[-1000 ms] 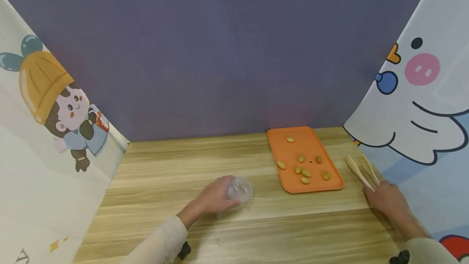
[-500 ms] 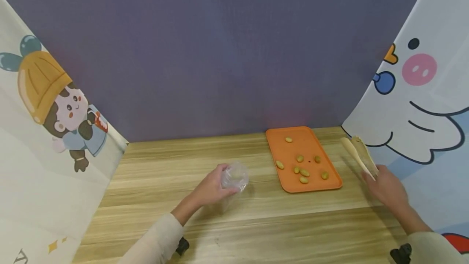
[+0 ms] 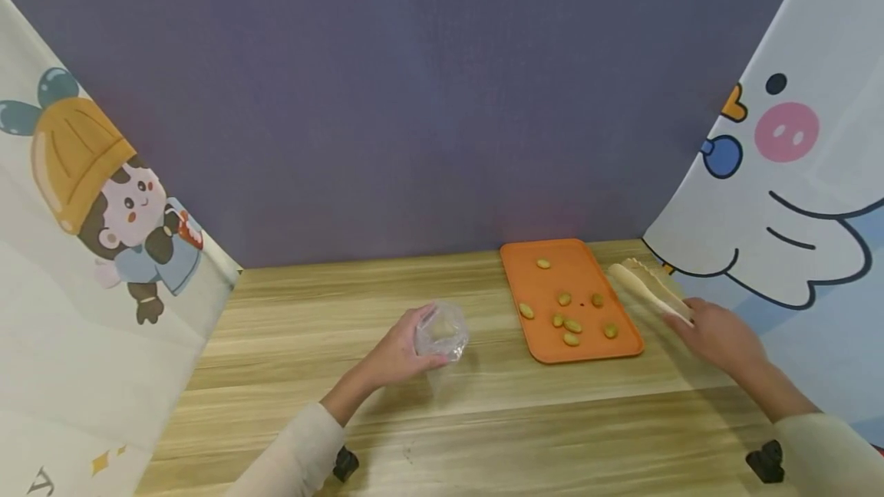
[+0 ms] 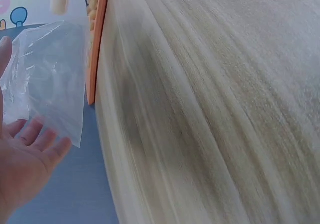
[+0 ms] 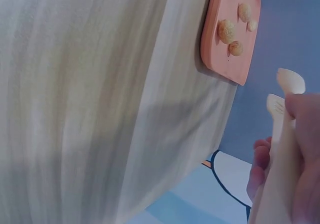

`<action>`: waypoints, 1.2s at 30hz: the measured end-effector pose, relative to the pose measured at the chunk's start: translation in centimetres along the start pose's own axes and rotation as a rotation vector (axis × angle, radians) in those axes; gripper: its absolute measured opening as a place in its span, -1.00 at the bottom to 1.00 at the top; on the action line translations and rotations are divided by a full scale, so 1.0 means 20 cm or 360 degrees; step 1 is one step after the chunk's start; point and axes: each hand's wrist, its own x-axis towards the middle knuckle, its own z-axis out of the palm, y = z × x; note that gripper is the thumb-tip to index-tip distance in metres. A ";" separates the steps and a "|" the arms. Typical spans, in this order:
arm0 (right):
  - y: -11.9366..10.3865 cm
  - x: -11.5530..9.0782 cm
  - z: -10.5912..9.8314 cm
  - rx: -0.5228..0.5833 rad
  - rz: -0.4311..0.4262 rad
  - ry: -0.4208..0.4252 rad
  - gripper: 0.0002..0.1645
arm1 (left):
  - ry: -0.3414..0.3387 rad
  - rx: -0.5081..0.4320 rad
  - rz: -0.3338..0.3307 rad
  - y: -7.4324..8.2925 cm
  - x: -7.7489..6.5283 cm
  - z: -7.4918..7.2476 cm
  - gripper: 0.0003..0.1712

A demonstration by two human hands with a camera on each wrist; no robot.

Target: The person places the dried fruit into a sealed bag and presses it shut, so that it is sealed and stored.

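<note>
My left hand [image 3: 403, 351] holds a clear plastic bag [image 3: 442, 332] above the middle of the table, thumb and fingers curved round it. In the left wrist view the thin bag [image 4: 57, 78] hangs over the fingers, and its mouth looks spread in the head view. A pair of light wooden tongs [image 3: 645, 286] is gripped in my right hand [image 3: 721, 340], with the tips a little apart and nothing between them. They point at the right edge of an orange tray [image 3: 580, 274]. Several small tan oval pieces [image 3: 572, 325] lie scattered on it.
A wood-grain table [image 3: 331, 305] carries everything. Behind it rises a dark grey-blue wall [image 3: 414, 98]. Printed cartoon panels flank both sides, the right one [image 3: 794, 236] close beside my right hand.
My right hand has raised the tongs and swung them left to the tray's right edge. The left hand has shifted slightly up and left with the bag, whose mouth now looks wider.
</note>
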 end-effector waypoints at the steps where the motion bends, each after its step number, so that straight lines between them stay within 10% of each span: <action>1: -0.01 0.00 -0.01 -0.0007 -0.0003 -0.0027 -0.25 | -0.0001 -0.0013 0.0000 0.00 0.00 0.00 0.14; 36: -0.06 0.00 0.15 -0.0101 -0.0104 -0.0136 -0.48 | -0.0078 0.0029 0.0048 -0.05 0.00 0.03 0.13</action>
